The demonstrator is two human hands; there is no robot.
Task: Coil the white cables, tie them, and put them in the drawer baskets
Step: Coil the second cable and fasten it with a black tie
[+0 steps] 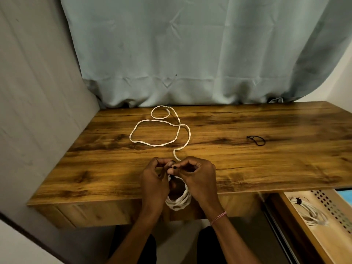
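Both hands are held together above the front edge of the wooden desk (247, 168), their wrists rising from below that edge. The left hand (155, 180) and the right hand (198, 176) are turned inward toward each other, fingers curled, and the white cable (179, 203) is pinched between their fingertips at the top of its wound part. That wound part is seen as several loops hanging between the palms, just past the desk's front edge. From the fingertips the loose length of the same cable is laid out across the desk top in wide curves, ending in a small ring near the desk's back edge. A pink-and-white braided bracelet (218, 218) is worn on the right wrist. A black elastic band (256, 140) is seen on the desk top, well to the right of the hands. Below the desk's right end, an open drawer (285, 216) is fitted with a pale perforated basket (327, 204), in which a second coiled cable (312, 214), tied with a dark band, is lying.
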